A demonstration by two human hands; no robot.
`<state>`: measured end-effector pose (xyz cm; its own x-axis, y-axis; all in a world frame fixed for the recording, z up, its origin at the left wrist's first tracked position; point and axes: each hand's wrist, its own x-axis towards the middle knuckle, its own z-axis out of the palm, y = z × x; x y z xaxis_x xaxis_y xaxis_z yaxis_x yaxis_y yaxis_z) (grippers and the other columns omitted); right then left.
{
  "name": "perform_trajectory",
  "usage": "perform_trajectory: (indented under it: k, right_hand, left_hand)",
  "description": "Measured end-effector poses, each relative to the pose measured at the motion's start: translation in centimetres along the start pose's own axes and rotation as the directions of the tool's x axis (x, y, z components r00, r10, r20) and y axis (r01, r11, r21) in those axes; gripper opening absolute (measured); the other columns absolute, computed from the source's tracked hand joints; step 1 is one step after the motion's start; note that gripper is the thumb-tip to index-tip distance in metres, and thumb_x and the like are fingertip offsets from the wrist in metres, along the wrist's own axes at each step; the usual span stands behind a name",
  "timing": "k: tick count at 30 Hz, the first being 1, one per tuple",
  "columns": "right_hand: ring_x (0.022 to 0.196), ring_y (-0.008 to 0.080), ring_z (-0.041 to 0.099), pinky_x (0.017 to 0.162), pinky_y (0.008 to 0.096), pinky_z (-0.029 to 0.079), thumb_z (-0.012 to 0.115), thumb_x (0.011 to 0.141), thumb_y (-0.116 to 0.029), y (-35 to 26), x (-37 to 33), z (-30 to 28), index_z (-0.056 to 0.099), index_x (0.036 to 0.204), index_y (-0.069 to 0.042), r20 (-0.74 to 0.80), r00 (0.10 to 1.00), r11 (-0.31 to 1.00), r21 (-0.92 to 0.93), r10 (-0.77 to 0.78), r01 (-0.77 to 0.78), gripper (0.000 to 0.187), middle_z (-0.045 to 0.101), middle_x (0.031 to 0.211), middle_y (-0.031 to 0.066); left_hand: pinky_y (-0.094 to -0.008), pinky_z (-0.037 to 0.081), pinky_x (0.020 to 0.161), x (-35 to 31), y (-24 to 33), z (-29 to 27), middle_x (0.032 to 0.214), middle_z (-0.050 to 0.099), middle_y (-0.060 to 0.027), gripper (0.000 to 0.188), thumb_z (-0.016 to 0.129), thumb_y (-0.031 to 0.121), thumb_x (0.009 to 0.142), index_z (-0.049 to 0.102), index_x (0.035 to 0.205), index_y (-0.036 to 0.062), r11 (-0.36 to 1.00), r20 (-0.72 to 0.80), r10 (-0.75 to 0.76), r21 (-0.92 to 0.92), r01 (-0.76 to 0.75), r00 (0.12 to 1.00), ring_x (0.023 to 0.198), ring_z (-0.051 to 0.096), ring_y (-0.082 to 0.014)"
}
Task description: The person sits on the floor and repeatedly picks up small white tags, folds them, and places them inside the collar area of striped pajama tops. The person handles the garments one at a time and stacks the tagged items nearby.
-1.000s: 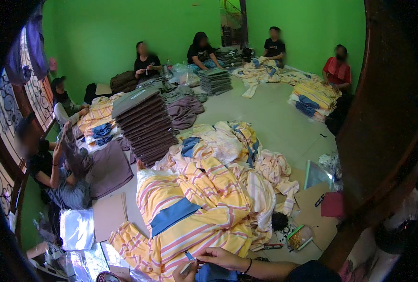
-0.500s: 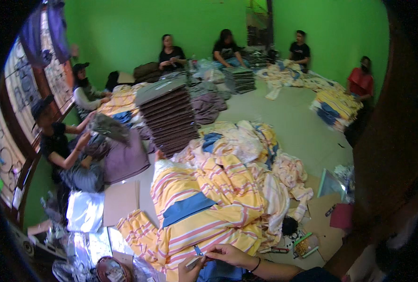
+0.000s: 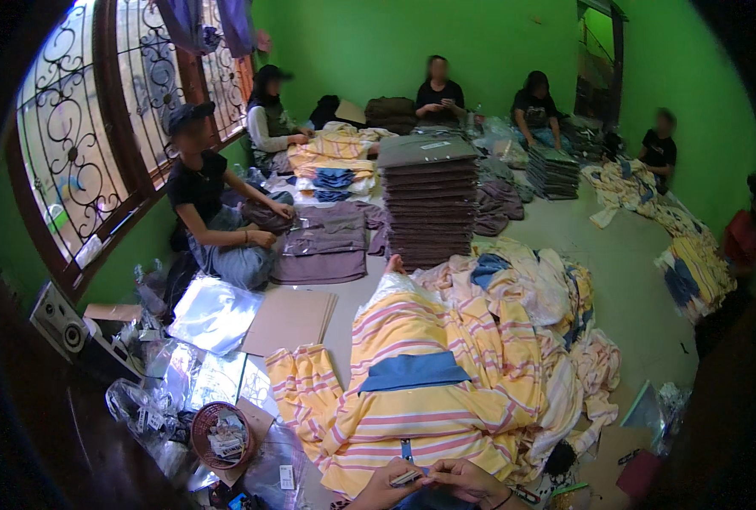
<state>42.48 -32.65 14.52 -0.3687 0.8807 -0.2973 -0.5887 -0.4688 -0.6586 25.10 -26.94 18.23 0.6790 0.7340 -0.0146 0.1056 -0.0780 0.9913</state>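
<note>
My left hand (image 3: 384, 488) is closed around a small, narrow, pale item (image 3: 406, 478) whose kind I cannot make out. Beside it, at the lower edge, my right hand (image 3: 471, 482) has its fingers pinched together; what they grip is hidden. Just beyond both hands lies a yellow shirt (image 3: 429, 422) with pink and white stripes, spread out flat. Its blue collar (image 3: 414, 372) faces away from me, and a small dark blue strip (image 3: 407, 449) shows on its front. A bare foot (image 3: 394, 265) pokes out past the shirt's far end.
Heaped striped garments (image 3: 557, 340) lie to the right. A tall stack of folded dark garments (image 3: 426, 204) stands ahead. Left are cardboard sheets (image 3: 290, 320), clear plastic bags (image 3: 214, 313), a basket of tags (image 3: 222, 435) and a speaker (image 3: 72, 334). Several people sit along the walls.
The view has swung left, so the scene sits farther right. The person at left has lowered a bagged garment onto the floor pile. My hands stay close together by the shirt.
</note>
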Motion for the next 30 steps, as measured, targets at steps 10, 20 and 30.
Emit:
perform_trajectory:
  k: [10,20,30]
  right_hand:
    - [0.072,0.0125,0.053,0.065,0.0238,0.042,0.057,0.080,-0.011,-3.1,-0.9,5.8,0.055,0.083,-0.001,-0.009,0.843,0.515,-0.795,-0.538,0.320,0.011,0.056,0.075,0.0053]
    - [0.079,0.0175,0.055,0.070,0.0280,0.042,0.055,0.081,-0.013,-0.5,-3.7,1.5,0.059,0.085,-0.001,-0.448,0.695,0.800,-0.507,-0.562,0.320,0.013,0.058,0.082,0.0094]
    - [0.060,0.0227,0.053,0.059,0.0338,0.045,0.052,0.077,-0.017,9.3,-21.0,-19.1,0.052,0.077,0.000,-0.718,0.233,0.101,-0.390,-0.656,-0.915,0.017,0.056,0.066,0.0125]
  left_hand:
    - [-0.0196,0.043,0.049,-0.2,0.8,-0.9,0.063,0.058,-0.0020,0.021,0.062,0.025,0.077,0.061,0.083,0.0051,0.789,0.189,-0.251,-0.528,0.314,0.949,0.057,0.055,-0.0087]
    - [-0.0202,0.045,0.048,-0.3,0.8,-0.6,0.073,0.060,-0.0030,0.038,0.067,0.025,0.072,0.056,0.102,0.0040,0.780,0.362,-0.104,-0.548,0.302,0.926,0.057,0.055,-0.0081]
    - [-0.0199,0.043,0.059,-0.6,0.1,0.0,0.083,0.060,-0.0011,0.035,0.062,0.018,0.079,0.051,0.109,0.0041,0.821,0.378,-0.215,-0.430,0.376,0.901,0.071,0.055,-0.0076]
